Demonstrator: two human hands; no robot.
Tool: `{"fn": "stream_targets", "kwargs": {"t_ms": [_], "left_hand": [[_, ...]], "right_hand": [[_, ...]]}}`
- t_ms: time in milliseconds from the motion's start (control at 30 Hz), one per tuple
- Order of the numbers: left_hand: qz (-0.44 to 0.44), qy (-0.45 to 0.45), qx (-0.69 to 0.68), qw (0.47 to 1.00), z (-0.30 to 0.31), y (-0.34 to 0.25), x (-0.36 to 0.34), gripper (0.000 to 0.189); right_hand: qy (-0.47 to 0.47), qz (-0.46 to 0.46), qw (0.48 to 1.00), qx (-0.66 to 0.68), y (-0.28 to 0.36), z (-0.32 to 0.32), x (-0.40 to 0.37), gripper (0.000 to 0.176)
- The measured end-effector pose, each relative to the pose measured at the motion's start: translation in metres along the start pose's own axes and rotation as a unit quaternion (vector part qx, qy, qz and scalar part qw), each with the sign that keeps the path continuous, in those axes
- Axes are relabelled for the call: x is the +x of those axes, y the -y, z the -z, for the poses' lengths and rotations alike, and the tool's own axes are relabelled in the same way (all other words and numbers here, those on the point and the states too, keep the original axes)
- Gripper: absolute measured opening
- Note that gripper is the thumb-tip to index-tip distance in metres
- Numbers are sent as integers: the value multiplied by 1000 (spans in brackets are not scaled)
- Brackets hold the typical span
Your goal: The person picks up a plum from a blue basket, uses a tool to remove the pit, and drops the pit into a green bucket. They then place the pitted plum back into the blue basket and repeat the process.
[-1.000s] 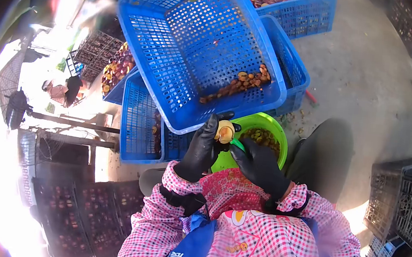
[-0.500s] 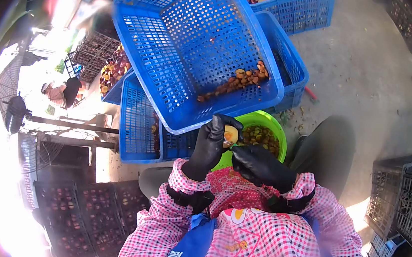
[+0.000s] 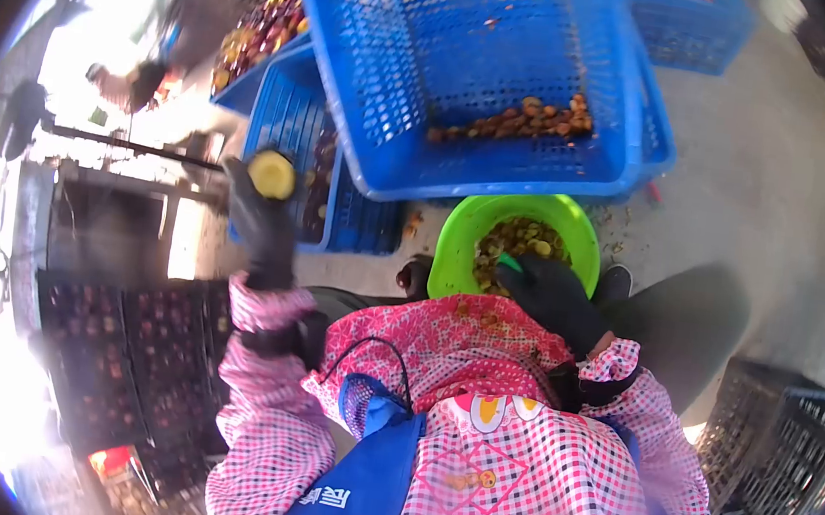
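Note:
My left hand [image 3: 260, 226], in a black glove, is held out to the left, closed on a round yellow fruit half [image 3: 271, 174] with its cut face up. It is near the lower blue crate [image 3: 289, 94]. My right hand [image 3: 551, 297], also gloved in black, is closed round a small tool with a green handle [image 3: 509, 263] over the green basin [image 3: 448, 251]. Small brown and yellow pieces [image 3: 525, 239] lie in the basin. The tool's tip is hard to make out.
A large tilted blue crate [image 3: 481, 179] holds a row of brown pieces. Cut fruit [image 3: 265, 31] fills a crate at the upper left. Black crates stand at the lower left [image 3: 130, 359] and right [image 3: 766, 435]. A fan stands at the far left.
My left hand has moved left with the fruit half, away from my right hand. My right hand has shifted slightly right and down with the green-handled tool. The view has shifted.

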State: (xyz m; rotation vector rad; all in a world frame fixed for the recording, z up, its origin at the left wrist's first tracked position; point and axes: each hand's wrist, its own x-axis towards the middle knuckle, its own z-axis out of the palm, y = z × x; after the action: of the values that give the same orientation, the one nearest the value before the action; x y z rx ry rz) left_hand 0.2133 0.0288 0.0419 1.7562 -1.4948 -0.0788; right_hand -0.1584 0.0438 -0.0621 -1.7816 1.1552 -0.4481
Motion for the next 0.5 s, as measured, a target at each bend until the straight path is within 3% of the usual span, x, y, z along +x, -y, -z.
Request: {"fn": "stream_targets", "kwargs": {"t_ms": [33,100,133,200,267,300,333,367,400,433,467,500], "left_hand": [[-70,-60,-9,996,14,-14,11,28],[-7,14,91,996,37,5,19,29],[4,10,93,996,39,3,11,29],[188,249,-54,949,31,-11,-16,33],[288,421,-3,860,-8,31,-47,35],[179,483,57,855,-29,42,-58,34],[177,520,88,831,-55,64,-76,33],[116,579,107,800,-79,100,-94,35],[20,582,181,792,-104,141,-121,42],[371,641,165,651,-125,135,-116,48],[305,654,205,661,-144,164,-133,61],[233,663,244,668,-169,234,-174,74]], "right_hand": [[20,5,1000,-3,-9,-7,3,37],[-24,12,991,-127,-25,-21,13,40],[-62,29,990,-119,-23,-24,14,47],[-87,83,983,-141,-31,-25,25,48],[-114,136,972,-155,-35,-30,35,50],[-108,102,978,-146,-35,-33,37,46],[-105,66,983,-139,-35,-35,39,42],[-100,62,984,-137,-29,-33,41,42],[-82,71,988,-107,-17,-29,43,39],[-65,80,991,-80,-9,-25,46,35],[-63,73,992,-85,-4,-23,47,35],[-32,76,996,-35,-1,-20,47,33]]}}
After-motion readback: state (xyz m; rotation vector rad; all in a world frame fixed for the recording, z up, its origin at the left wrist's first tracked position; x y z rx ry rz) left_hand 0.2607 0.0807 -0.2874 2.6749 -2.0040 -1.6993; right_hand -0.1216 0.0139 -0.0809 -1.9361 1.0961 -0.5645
